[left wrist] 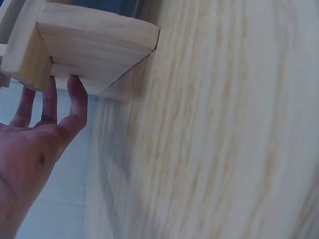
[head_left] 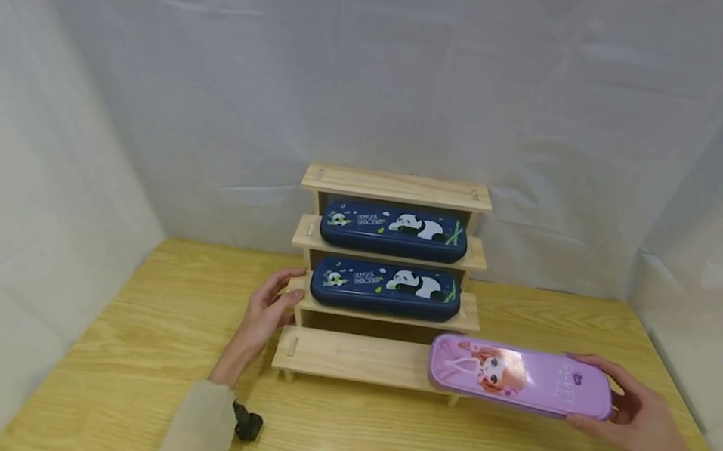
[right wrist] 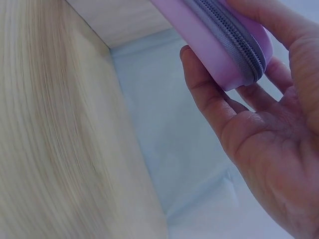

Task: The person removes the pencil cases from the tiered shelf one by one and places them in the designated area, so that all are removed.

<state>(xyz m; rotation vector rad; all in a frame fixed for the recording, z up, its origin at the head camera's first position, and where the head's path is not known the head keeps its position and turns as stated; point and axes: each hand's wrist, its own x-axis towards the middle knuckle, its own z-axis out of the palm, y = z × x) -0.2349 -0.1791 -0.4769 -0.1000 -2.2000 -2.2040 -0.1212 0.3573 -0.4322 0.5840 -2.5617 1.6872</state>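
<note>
Nearest to us lie a pale beige sleeve [head_left: 198, 425] on the left forearm and a small black device [head_left: 248, 424] beside its cuff, above a yellowish wood-grain table [head_left: 374, 440]. Further in, at the right, we see the right hand [head_left: 651, 424] grasping one end of a long lilac case with rounded ends [head_left: 547, 379], thumb and fingers on opposite edges. The case is printed with a cartoon girl, and its grey zipper [right wrist: 237, 42] shows at the held end. Its other end overlaps the right end of the bottom board [head_left: 351, 357] of a stepped, pale wooden rack [head_left: 401, 186]; we cannot tell whether they touch. At the rack's left side, the left hand [head_left: 264, 312] grips the end of the second tier, fingers bent. On that tier rests a navy-blue panda case [head_left: 345, 296]; on the third, just behind, we find a matching navy case [head_left: 360, 239]. A whitish sheet [head_left: 389, 69] hangs behind everything.
</note>
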